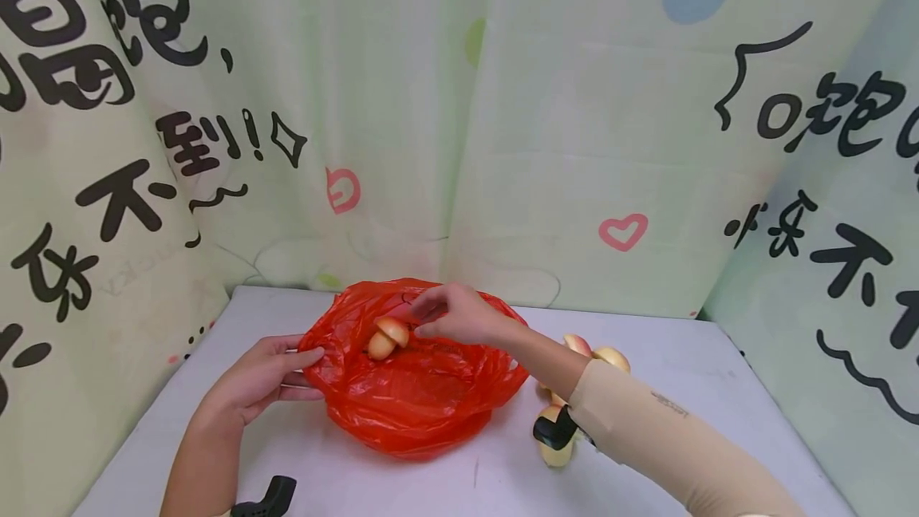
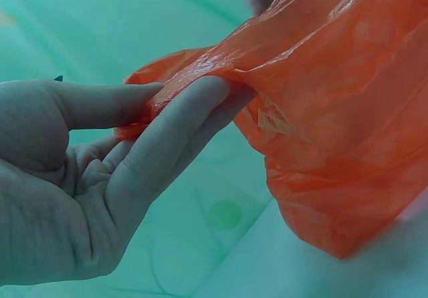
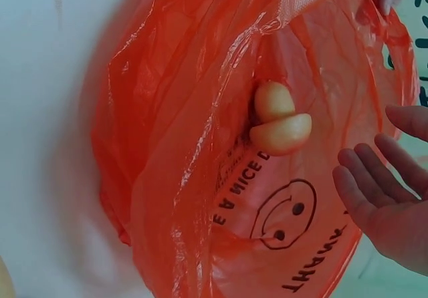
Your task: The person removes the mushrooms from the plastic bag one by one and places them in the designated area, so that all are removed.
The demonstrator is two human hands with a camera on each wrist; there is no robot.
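A red plastic bag (image 1: 424, 421) lies with its mouth spread wide on the table. My left hand (image 1: 266, 373) pinches the bag's left rim between thumb and fingers, as the left wrist view shows up close. Inside the bag is a mushroom (image 1: 388, 337) with an orange-brown cap and a pale, rounded stem. Over the bag's mouth, just right of that mushroom, my right hand (image 1: 459, 313) has its fingers loosely extended and holds nothing. The right wrist view shows a gap between these fingers (image 3: 364, 181) and the mushroom.
Several more mushrooms (image 1: 610, 359) lie on the white table (image 1: 668, 389) right of the bag, partly hidden behind my right forearm. Printed curtains (image 1: 402, 102) enclose the table at the back and both sides. A black strap piece (image 1: 554, 428) sits at my right wrist.
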